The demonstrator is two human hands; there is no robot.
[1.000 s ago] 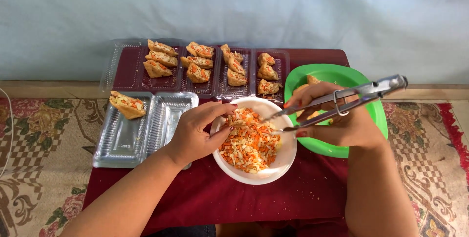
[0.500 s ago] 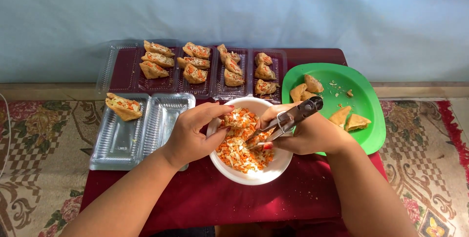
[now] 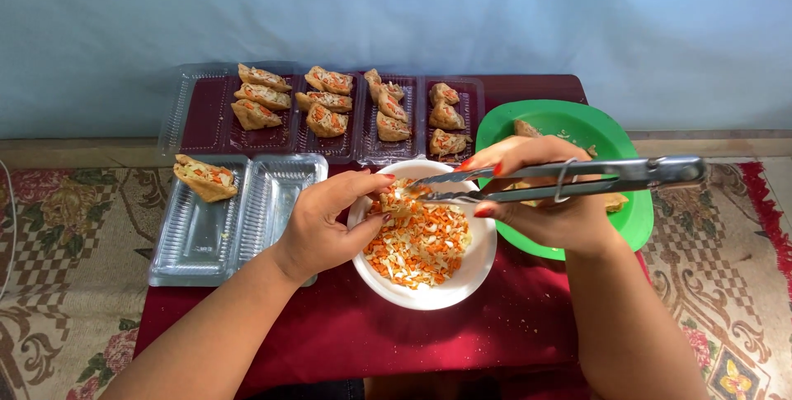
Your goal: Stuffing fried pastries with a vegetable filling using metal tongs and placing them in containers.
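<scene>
My left hand holds a stuffed fried pocket over the far rim of a white bowl of shredded orange and white vegetables. My right hand grips metal tongs, held level, their tips touching the pocket's open top. The tongs' handle end sticks out to the right over a green plate.
A clear plastic tray at the left holds one filled pocket. Behind it, further clear trays carry several filled pockets. The green plate holds fried pieces, partly hidden by my right hand. All rest on a dark red cloth; patterned carpet surrounds it.
The tongs have come up out of the bowl's filling and swung level, tips now at the pocket in my left hand. My right hand has shifted right, over the green plate.
</scene>
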